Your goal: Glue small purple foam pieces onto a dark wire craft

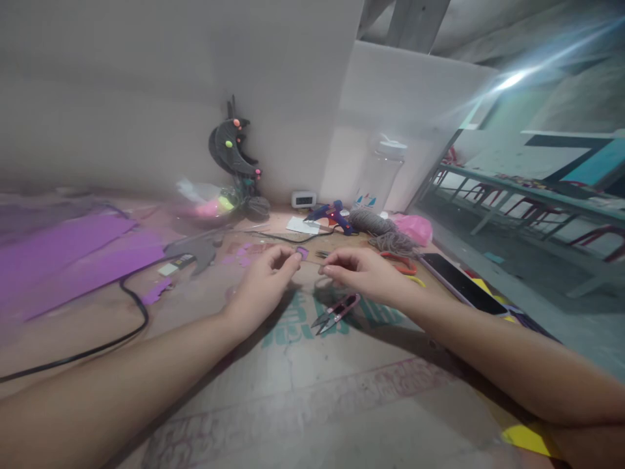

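Over the desk (pixel 293 384), pinching a purple piece (pixel 303 253) in the left hand (pixel 273 270), just left of the right hand (pixel 359 270); cannot tell its grip.

Small flat purple piece (pixel 303 253) at fingertips of my left grip (pixel 268 277). Flat purple sheets (pixel 88 238) farther left on tabletop (pixel 317 417). Pink-handled metal snips (pixel 336 314) nearer me than my right grip (pixel 361 270). Beyond grips: blue plastic glue gun (pixel 333 214); grey yarn bundle (pixel 374 225) right of it; tall clear plastic bottle (pixel 385 172) behind yarn. Flat black phone (pixel 461 283) right of right grip.
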Demonstrator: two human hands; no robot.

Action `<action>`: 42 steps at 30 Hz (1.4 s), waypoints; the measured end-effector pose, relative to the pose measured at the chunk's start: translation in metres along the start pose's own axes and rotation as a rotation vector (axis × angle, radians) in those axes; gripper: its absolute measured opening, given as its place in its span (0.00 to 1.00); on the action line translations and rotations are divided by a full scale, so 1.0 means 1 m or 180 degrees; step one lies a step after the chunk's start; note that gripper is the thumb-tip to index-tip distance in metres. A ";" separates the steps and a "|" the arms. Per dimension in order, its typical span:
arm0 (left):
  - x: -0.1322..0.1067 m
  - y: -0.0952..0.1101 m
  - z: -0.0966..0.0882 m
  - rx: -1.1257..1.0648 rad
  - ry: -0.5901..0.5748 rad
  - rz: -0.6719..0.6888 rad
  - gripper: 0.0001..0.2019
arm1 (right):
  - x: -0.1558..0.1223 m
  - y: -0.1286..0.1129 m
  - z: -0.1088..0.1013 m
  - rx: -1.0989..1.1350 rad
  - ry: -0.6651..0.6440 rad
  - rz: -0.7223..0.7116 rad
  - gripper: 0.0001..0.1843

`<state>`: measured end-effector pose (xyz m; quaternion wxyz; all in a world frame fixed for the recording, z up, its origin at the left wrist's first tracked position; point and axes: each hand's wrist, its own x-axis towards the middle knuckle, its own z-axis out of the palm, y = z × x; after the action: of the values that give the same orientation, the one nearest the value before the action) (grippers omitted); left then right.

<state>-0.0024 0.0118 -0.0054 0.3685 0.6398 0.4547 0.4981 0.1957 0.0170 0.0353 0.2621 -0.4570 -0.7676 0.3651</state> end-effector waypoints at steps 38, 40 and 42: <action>-0.003 0.001 0.003 0.0483 -0.0683 -0.0020 0.13 | -0.002 0.024 0.024 -0.0223 0.1035 -0.0408 0.10; -0.003 0.003 0.003 0.0476 -0.0670 -0.0036 0.13 | -0.002 0.023 0.024 -0.0233 0.0996 -0.0405 0.10; -0.003 0.004 0.003 0.0478 -0.0644 -0.0043 0.13 | -0.002 0.022 0.025 -0.0223 0.0956 -0.0373 0.10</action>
<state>0.0014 0.0075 -0.0037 0.3669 0.7094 0.4555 0.3931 0.1898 0.0142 0.0025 0.3786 -0.4699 -0.7573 0.2497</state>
